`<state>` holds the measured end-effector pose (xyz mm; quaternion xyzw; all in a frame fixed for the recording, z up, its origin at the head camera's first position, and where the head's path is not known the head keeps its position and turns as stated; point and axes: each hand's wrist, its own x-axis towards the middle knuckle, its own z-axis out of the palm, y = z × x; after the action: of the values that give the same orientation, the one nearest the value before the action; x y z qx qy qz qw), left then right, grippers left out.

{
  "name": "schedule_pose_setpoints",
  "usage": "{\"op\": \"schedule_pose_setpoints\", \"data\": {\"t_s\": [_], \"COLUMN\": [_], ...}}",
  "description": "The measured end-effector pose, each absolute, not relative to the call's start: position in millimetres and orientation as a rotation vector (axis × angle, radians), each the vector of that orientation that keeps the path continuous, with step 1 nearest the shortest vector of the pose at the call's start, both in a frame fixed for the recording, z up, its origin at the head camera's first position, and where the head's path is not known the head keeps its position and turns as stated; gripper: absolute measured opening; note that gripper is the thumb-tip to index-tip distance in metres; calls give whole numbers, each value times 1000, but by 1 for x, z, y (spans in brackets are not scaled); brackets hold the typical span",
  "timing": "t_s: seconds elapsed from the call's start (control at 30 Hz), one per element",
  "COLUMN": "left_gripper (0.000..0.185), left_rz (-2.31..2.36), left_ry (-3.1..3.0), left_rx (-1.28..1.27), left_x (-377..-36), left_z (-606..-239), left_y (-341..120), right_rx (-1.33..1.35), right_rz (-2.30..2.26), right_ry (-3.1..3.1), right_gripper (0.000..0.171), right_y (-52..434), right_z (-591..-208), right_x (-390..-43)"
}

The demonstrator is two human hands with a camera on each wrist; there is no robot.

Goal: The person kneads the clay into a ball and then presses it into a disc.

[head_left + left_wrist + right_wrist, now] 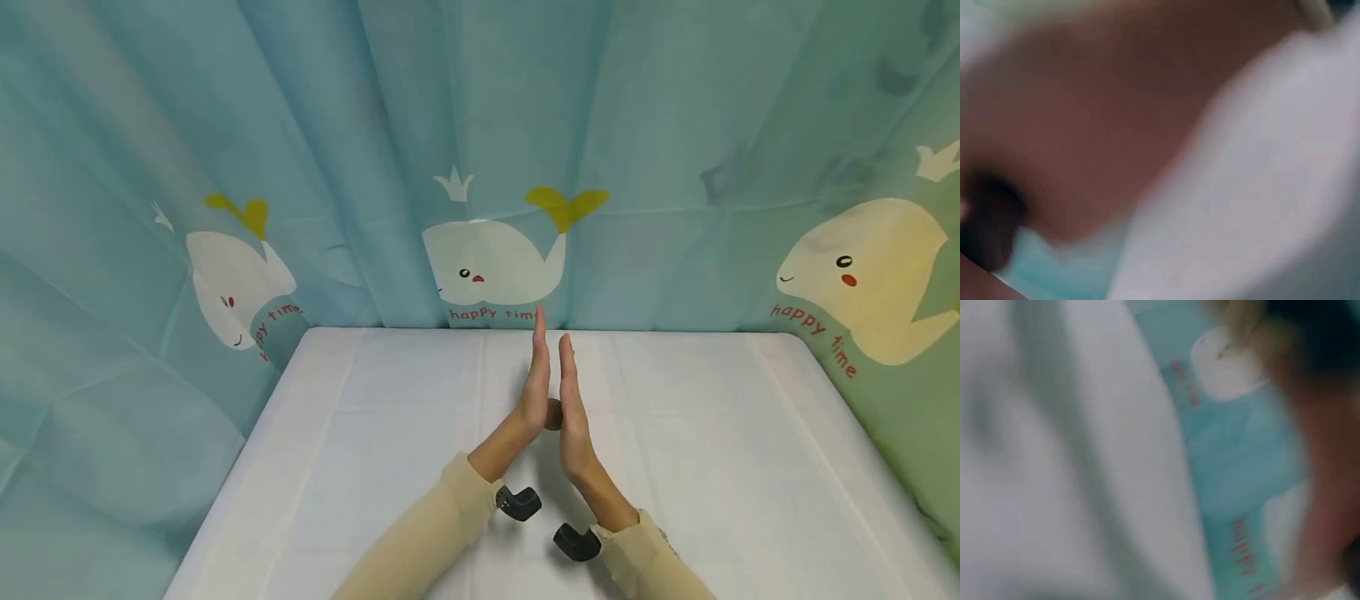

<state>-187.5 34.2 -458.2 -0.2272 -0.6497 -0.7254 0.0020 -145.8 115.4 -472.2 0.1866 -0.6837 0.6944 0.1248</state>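
Observation:
A small dark brown rounded lump (553,414) sits between the lower palms of both hands. My left hand (536,387) stands on edge with its fingers straight, palm against the lump from the left. Facing it, my right hand (573,417) touches the lump from the right, its fingers also straight. The fingertips of the two hands are apart, the left ones reaching a little farther forward. In the left wrist view the dark lump (991,219) shows blurred beside a large expanse of skin. The right wrist view catches only part of a dark shape (1352,565) at its edge.
A white-covered table (390,400) lies under the hands. Behind it and at both sides hangs a blue-green curtain (675,100) printed with whales. Black curved wrist mounts (519,503) stick out near the beige sleeves (431,537).

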Motion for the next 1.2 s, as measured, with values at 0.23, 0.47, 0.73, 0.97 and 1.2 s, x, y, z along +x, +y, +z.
{"op": "schedule_pose_setpoints", "data": {"t_s": [0.23,0.47,0.73,0.97,1.2], "left_gripper": [63,65,65,65,66], "left_rz": [-2301,-2324,-2268,-2345,-2313], "left_ry": [-2103,-2016,-2070,-1969,-1965], "left_rx": [-711,-841,-801,-962,-879], "left_x": [-174,-167,-182,-163,-176], "left_z": [-474,-453,-457,-458,-451], "left_y": [43,42,41,45,40], "right_rx": [473,433,526,442,492], "right_rz": [1978,2113,2176,2118,2173], "right_ry": [-2011,-2050,-1906,-1942,-1964], "right_gripper": [56,53,56,54,54], "right_y": [129,139,124,145,132], "right_z": [-453,-489,-473,-459,-473], "right_x": [-161,-170,-144,-172,-156]}}
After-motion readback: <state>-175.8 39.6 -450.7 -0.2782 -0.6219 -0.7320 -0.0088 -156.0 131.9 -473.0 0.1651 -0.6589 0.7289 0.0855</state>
